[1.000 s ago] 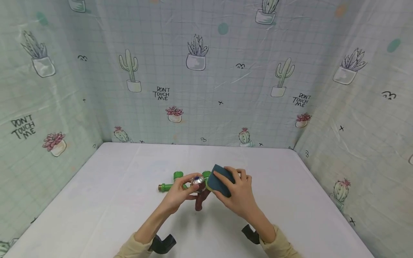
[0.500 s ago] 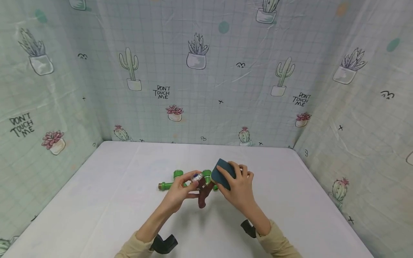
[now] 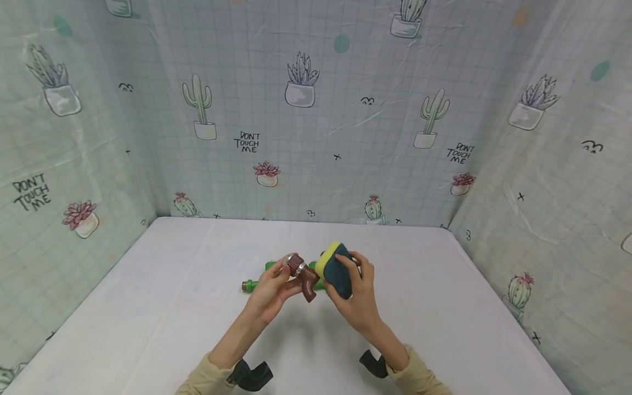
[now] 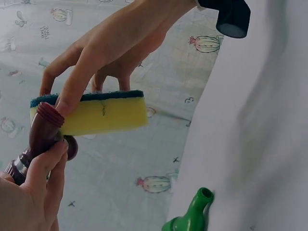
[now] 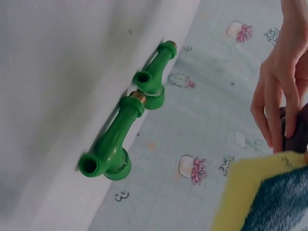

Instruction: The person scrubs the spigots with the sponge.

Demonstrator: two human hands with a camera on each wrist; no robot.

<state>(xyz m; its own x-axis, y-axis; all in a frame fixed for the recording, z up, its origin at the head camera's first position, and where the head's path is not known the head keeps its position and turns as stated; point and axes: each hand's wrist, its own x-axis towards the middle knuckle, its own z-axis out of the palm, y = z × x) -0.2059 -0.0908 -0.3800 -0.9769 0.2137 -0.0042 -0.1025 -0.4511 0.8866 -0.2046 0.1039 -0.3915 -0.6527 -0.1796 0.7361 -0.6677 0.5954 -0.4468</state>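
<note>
In the head view my left hand [image 3: 269, 293] holds a maroon plastic tap [image 3: 309, 281] by its handle end, up off the table. The tap has a silver ring, and its curved spout points down toward me. My right hand [image 3: 362, 304] grips a yellow sponge [image 3: 327, 259] with a dark blue scouring side, fingers and thumb on its faces. The sponge's yellow edge is right at the tap's body. In the left wrist view the sponge [image 4: 103, 115] lies just behind the tap [image 4: 44, 130], which overlaps its left end.
Two green taps with brass-coloured threaded ends, a nearer one [image 5: 113, 137] and a farther one [image 5: 154, 77], lie on the white table [image 3: 148, 307] beyond my hands. Patterned cactus cloth [image 3: 316, 131] walls the table at the back and both sides. Black curved pieces [image 3: 252, 376] sit by both wrists.
My left hand has turned the tap over, so the silver knob top no longer faces up and the side shows. My right hand has tilted the sponge, bringing its yellow side into view.
</note>
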